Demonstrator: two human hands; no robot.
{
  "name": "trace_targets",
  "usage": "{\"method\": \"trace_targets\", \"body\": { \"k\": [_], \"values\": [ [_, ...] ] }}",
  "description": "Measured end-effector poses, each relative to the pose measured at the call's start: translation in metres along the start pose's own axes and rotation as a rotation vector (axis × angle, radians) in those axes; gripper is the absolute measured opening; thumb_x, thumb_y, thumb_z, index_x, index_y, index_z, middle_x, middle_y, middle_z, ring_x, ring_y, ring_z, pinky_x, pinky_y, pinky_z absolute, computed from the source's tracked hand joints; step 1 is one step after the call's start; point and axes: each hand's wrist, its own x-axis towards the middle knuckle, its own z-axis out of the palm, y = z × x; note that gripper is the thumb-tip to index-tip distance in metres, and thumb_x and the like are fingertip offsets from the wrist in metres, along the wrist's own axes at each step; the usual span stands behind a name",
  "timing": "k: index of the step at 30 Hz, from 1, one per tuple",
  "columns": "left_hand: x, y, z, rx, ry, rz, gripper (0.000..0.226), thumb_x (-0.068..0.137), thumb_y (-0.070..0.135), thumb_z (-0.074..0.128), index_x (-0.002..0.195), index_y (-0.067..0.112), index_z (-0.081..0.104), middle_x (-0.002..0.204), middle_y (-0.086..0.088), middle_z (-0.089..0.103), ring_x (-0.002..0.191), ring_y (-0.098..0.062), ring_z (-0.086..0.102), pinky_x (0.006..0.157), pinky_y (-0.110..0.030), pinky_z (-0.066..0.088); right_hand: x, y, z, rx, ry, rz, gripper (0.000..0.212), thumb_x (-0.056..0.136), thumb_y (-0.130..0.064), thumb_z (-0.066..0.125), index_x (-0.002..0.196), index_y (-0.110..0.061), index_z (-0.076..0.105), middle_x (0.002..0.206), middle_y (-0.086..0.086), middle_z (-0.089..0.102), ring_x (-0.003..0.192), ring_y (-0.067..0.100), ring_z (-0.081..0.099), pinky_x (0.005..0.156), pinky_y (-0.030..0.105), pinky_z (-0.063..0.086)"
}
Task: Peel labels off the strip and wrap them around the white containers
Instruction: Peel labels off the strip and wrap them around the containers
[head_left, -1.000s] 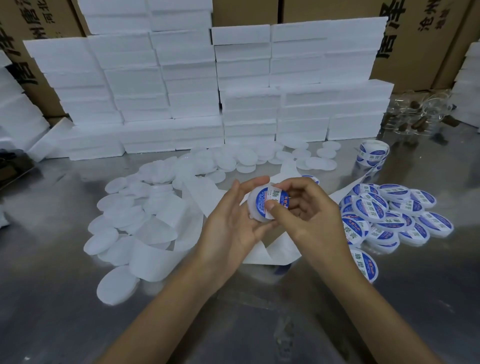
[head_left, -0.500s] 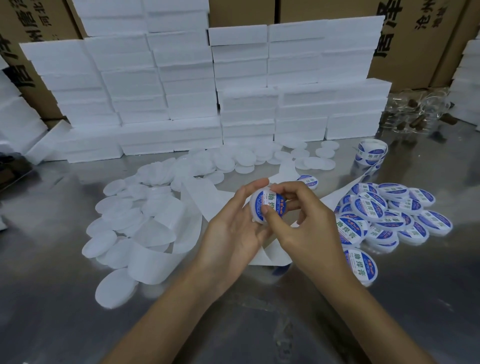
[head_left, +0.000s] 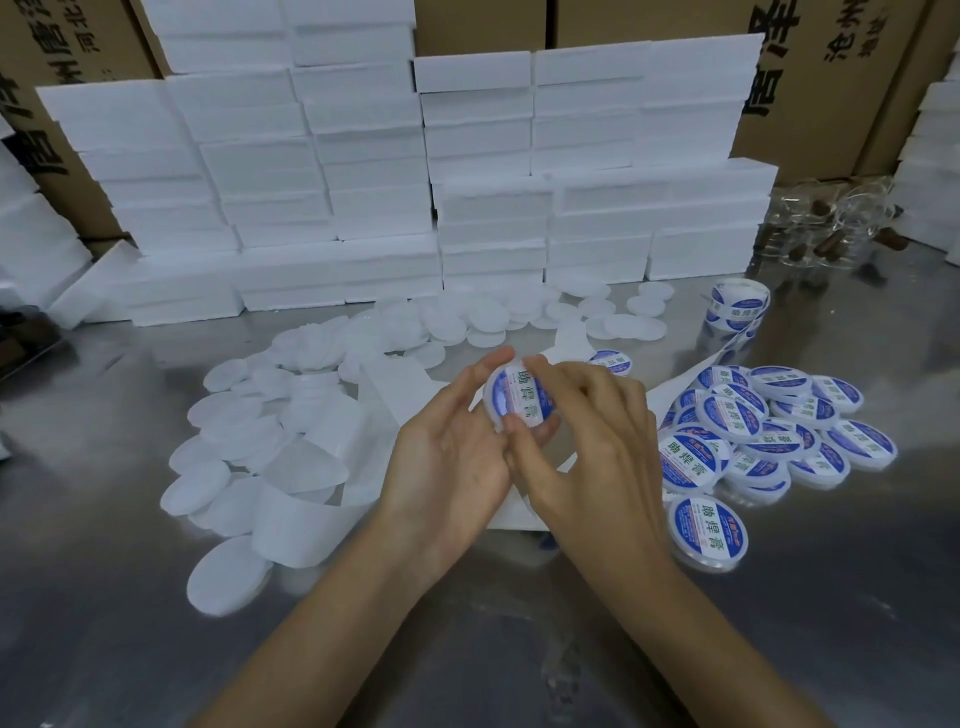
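A round white container (head_left: 519, 400) is held up on edge above the table centre, lid face w/ blue-and-white label (head_left: 524, 397) turned toward the camera. It is cradled from the left by the left hand (head_left: 447, 457): fingers extended along the container's side, fingertip at the top rim, palm turned up. It is pinched from the right by the right hand (head_left: 592, 447): index finger curled over the top rim, thumb (head_left: 524, 441) pressed at the lower edge, other fingers bent behind.

Under both hands a spent white backing strip (head_left: 332, 499) is seen trailing across the metal table (head_left: 831, 623), curling to the left. Farther right the strip runs up to a label roll (head_left: 737, 309), approx. at the table's back-right.

Just right of the right hand, a pile of labelled containers (head_left: 769, 431) is heaped, several overlapping; one labelled container (head_left: 709, 530) lies apart at the near edge of the pile, another (head_left: 612, 362) sits behind the hands.

To the left and behind, unlabelled white containers (head_left: 249, 431) are scattered flat in an arc.

At the back, white foam blocks (head_left: 363, 171) are stacked in rows against cardboard boxes (head_left: 831, 62); clear plastic items (head_left: 831, 228) are seen at back right, detail too blurred to tell.
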Motion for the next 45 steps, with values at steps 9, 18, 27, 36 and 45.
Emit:
{"method": "trace_targets", "body": {
  "k": [9, 18, 27, 36, 45],
  "values": [
    [-0.005, -0.004, -0.005, -0.057, -0.074, -0.105, 0.044, 0.102, 0.028, 0.048, 0.139, 0.006, 0.048, 0.142, -0.022, 0.055, 0.130, -0.042, 0.055, 0.113, -0.051, 0.039, 0.004, 0.021, -0.002, 0.236, -0.177, 0.298, 0.091, 0.058, -0.082, 0.066, 0.136, -0.043, 0.038, 0.124, -0.023, 0.049, 0.117, 0.002, 0.050, 0.094, 0.038, 0.049],
    [-0.008, -0.005, 0.005, -0.109, -0.229, -0.154, 0.035, 0.102, 0.021, 0.049, 0.133, 0.007, 0.054, 0.146, -0.024, 0.051, 0.132, -0.039, 0.053, 0.108, -0.046, 0.047, 0.004, 0.021, -0.004, 0.292, -0.099, 0.296, 0.044, 0.082, -0.073, 0.046, 0.087, -0.032, 0.060, 0.068, -0.010, 0.066, 0.066, 0.008, 0.063, 0.066, 0.039, 0.052],
    [-0.010, -0.010, 0.001, 0.459, -0.062, 0.035, 0.048, 0.095, -0.015, 0.045, 0.129, 0.016, 0.061, 0.113, -0.020, 0.072, 0.108, -0.030, 0.071, 0.088, -0.035, 0.059, 0.005, 0.030, 0.001, 0.288, -0.077, 0.265, 0.050, 0.102, -0.051, 0.039, 0.054, -0.041, 0.045, 0.045, -0.008, 0.044, 0.045, 0.011, 0.040, 0.049, 0.030, 0.032],
    [-0.010, -0.006, -0.002, 0.749, 0.147, 0.279, 0.010, 0.089, 0.014, 0.074, 0.098, 0.018, 0.075, 0.081, -0.008, 0.078, 0.074, -0.022, 0.077, 0.057, -0.028, 0.060, 0.001, 0.029, -0.001, 0.308, -0.273, 0.218, 0.063, 0.088, -0.078, 0.035, 0.066, -0.024, 0.061, 0.052, -0.008, 0.059, 0.052, 0.010, 0.056, 0.052, 0.035, 0.046],
    [-0.007, -0.005, -0.009, 0.777, 0.273, 0.294, 0.022, 0.100, 0.033, 0.056, 0.098, 0.023, 0.075, 0.082, -0.023, 0.074, 0.035, -0.019, 0.047, 0.042, -0.026, 0.047, -0.001, 0.016, -0.004, 0.592, -0.507, 0.189, 0.042, 0.097, -0.051, 0.052, 0.067, -0.025, 0.064, 0.050, -0.011, 0.048, 0.048, 0.003, 0.036, 0.049, 0.021, 0.033]
  ]
}}
